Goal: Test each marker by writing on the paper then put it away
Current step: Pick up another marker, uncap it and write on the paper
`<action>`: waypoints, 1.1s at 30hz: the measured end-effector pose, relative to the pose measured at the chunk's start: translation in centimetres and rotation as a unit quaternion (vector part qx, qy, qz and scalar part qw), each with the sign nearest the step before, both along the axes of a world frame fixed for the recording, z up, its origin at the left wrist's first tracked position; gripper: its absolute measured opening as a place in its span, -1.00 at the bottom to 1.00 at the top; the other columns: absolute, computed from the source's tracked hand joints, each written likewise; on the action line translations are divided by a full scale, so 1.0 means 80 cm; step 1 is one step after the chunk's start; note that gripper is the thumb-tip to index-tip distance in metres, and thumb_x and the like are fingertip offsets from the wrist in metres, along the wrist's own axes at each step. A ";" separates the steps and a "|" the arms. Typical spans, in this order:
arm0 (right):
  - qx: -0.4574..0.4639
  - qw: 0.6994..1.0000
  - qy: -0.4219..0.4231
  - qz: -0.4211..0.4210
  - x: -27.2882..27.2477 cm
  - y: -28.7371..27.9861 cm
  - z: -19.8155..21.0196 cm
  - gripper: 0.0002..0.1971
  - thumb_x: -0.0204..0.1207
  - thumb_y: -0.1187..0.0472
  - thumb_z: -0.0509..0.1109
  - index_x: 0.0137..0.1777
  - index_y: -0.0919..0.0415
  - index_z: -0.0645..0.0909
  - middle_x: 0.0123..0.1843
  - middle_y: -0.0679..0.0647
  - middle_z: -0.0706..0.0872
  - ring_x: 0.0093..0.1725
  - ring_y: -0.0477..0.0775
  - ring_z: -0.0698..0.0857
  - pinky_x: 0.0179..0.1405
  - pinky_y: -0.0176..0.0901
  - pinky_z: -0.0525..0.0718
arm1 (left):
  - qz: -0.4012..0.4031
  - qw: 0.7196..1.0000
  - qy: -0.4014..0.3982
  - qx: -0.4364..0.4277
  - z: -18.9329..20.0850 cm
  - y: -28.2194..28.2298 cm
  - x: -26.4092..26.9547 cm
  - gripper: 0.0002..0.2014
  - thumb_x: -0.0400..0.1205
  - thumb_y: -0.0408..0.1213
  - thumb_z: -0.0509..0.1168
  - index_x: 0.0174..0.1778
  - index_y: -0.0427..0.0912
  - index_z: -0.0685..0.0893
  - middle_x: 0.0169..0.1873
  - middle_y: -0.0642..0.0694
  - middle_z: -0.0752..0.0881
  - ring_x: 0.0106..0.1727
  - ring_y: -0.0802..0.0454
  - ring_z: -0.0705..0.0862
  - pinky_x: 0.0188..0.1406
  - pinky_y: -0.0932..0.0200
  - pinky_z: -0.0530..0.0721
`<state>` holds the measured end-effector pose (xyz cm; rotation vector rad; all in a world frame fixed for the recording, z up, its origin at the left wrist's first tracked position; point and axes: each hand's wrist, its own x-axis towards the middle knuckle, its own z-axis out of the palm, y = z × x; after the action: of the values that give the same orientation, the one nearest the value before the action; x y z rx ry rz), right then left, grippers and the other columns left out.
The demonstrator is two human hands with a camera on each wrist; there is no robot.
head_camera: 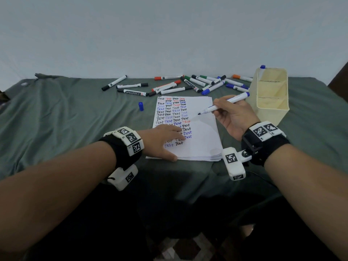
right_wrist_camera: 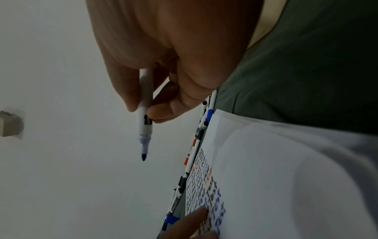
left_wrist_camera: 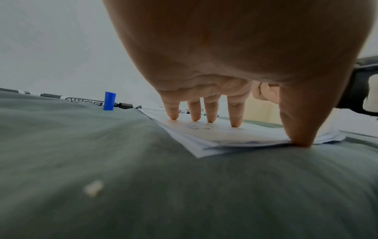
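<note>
Nearest the front edge of the desk, the left hand (head_camera: 162, 141) is lying flat with straight fingers (left_wrist_camera: 235, 113), pinning the paper stack (head_camera: 199, 140). Beyond it, the right hand (head_camera: 232, 117) is gripping the uncapped blue marker (head_camera: 224, 104), tip hovering over the blank right column. It should probably press lightly there. The blue cap (head_camera: 141, 106) is waiting left of the paper; the cream bin (head_camera: 271, 95) is standing right, loose markers (head_camera: 188, 83) behind.

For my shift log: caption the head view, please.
Right hand holds an uncapped blue marker above the paper; left hand presses the sheet flat.
</note>
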<state>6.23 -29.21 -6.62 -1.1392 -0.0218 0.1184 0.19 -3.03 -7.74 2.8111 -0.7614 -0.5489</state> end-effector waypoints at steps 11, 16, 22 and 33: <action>-0.007 1.000 0.010 0.003 -0.003 0.012 -0.004 -0.87 0.54 0.42 0.55 -0.18 0.24 0.71 -0.23 0.16 0.81 -0.22 0.03 0.81 -0.22 -0.26 0.77 | -0.063 0.995 -0.058 0.043 0.002 -0.011 0.003 -0.34 0.61 0.07 0.40 0.63 0.03 0.41 0.69 0.05 0.28 0.67 0.01 0.25 0.66 0.03 0.22; -0.009 1.000 0.010 0.003 -0.004 0.016 -0.005 -0.88 0.53 0.42 0.56 -0.18 0.25 0.71 -0.23 0.18 0.81 -0.22 0.04 0.82 -0.23 -0.26 0.78 | -0.069 0.994 -0.052 0.064 0.003 -0.012 0.008 -0.35 0.62 0.06 0.38 0.64 0.03 0.38 0.70 0.04 0.26 0.66 -0.02 0.28 0.64 -0.01 0.27; -0.003 1.000 0.026 -0.003 -0.002 0.016 -0.014 -0.89 0.53 0.43 0.56 -0.16 0.27 0.70 -0.23 0.20 0.81 -0.21 0.05 0.83 -0.23 -0.26 0.77 | -0.062 0.993 -0.058 0.080 0.001 -0.007 0.014 -0.38 0.65 0.02 0.35 0.64 0.01 0.38 0.70 0.02 0.27 0.65 -0.04 0.31 0.62 0.02 0.29; 0.023 0.999 0.046 -0.006 0.018 0.018 -0.023 -0.91 0.52 0.41 0.57 -0.10 0.30 0.71 -0.18 0.19 0.84 -0.11 0.10 0.84 -0.15 -0.23 0.82 | -0.033 0.995 -0.071 0.063 -0.003 -0.007 0.021 -0.42 0.69 0.01 0.30 0.64 0.03 0.38 0.69 0.04 0.28 0.66 -0.02 0.29 0.64 -0.04 0.27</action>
<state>7.63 -27.75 -8.49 -1.0868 0.0634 0.1587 1.85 -3.56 -7.98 2.9774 -0.8784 -0.4236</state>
